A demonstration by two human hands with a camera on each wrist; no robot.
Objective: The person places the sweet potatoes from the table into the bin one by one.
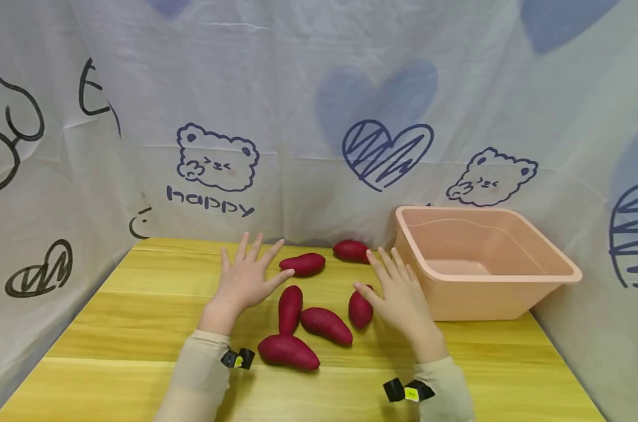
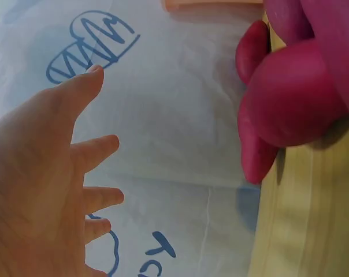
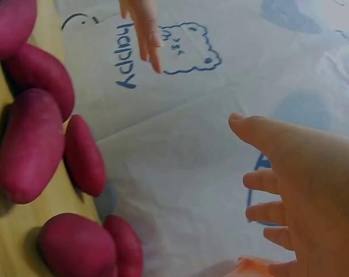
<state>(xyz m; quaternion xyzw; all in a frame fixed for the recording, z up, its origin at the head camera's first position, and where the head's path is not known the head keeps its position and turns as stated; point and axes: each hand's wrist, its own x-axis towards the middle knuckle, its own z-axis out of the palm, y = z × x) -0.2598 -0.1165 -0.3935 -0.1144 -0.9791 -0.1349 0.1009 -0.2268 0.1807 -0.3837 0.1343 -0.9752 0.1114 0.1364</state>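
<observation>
Several red-purple sweet potatoes [image 1: 326,326] lie loosely grouped on the wooden table. My left hand [image 1: 242,284] hovers left of them with fingers spread, holding nothing; its thumb tip appears near the sweet potato [image 1: 304,265] toward the back. On the other side my right hand [image 1: 400,299] is held out with straight fingers, also holding nothing. From the head view it partly covers one sweet potato [image 1: 360,310]. In the left wrist view the left palm [image 2: 36,184] is apart from the sweet potatoes [image 2: 296,95]. The right wrist view likewise shows the right hand [image 3: 313,196] away from them.
A pink plastic basin [image 1: 509,299] stands at the table's back right, just beyond my right hand. White cloth [image 1: 298,193] printed with hearts and bears hangs behind and at the sides. The wood-grain table [image 1: 118,340] reaches the cloth at its back edge.
</observation>
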